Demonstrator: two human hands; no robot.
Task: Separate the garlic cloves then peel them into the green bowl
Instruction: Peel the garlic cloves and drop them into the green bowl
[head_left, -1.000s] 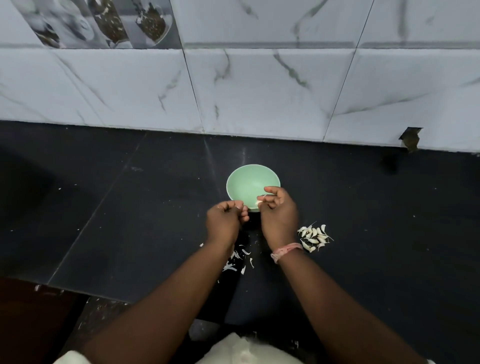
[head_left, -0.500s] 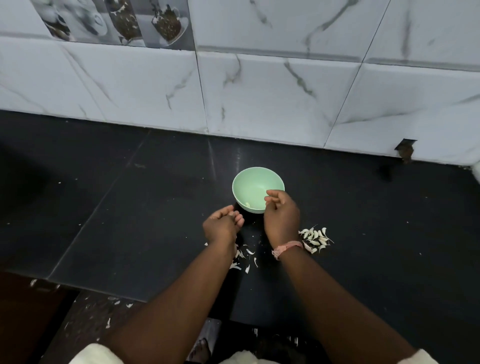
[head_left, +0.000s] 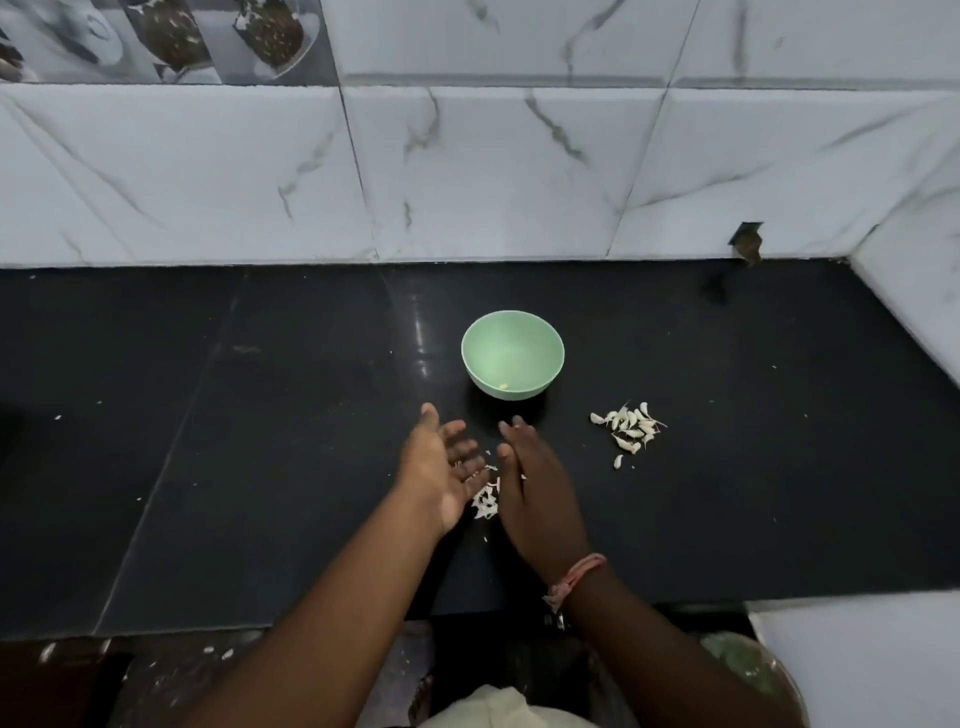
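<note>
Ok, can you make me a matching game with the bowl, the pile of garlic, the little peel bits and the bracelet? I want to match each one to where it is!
Things:
1. green bowl
2. pile of garlic cloves
3. peel scraps
4. pink bracelet

Places:
A. on the right wrist
B. on the black counter, to the right of both hands
C. on the counter, showing between the left hand and the right hand
D. beyond the fingertips, nearer the tiled wall

Pairs: 1-D, 2-B, 3-C, 4-A
</note>
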